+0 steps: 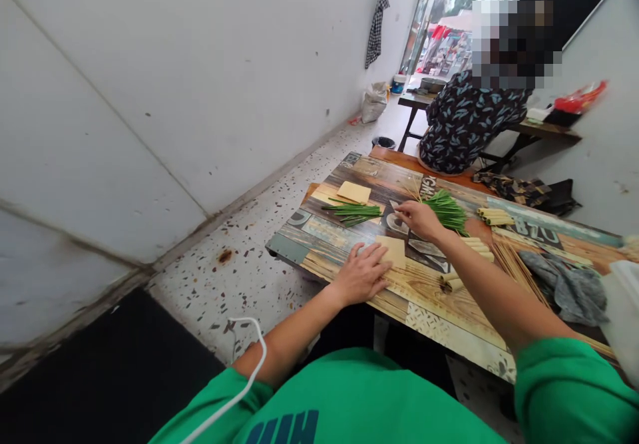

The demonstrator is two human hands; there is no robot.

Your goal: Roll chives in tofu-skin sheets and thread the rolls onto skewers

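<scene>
My left hand (363, 272) lies with its fingers spread on the left edge of a thin square yellowish sheet (393, 251), which looks like tofu skin. Just beyond it, my right hand (417, 219) is held over the table with fingers pinched together; what they hold, if anything, is too small to make out. Between the hand and the far left corner lie loose green chives (353, 211), and behind them a stack of the same sheets (354, 192). A thicker bunch of chives (444, 210) sits right beside my right hand. Rolled sheets (453, 281) lie near my right forearm.
More rolls (495, 216) lie farther right on the patterned table (289, 249). Wooden skewers (519, 267) and a grey cloth (569, 287) are at the right. A person (474, 118) in a leaf-print top sits beyond the table. A white wall (249, 84) runs along the left.
</scene>
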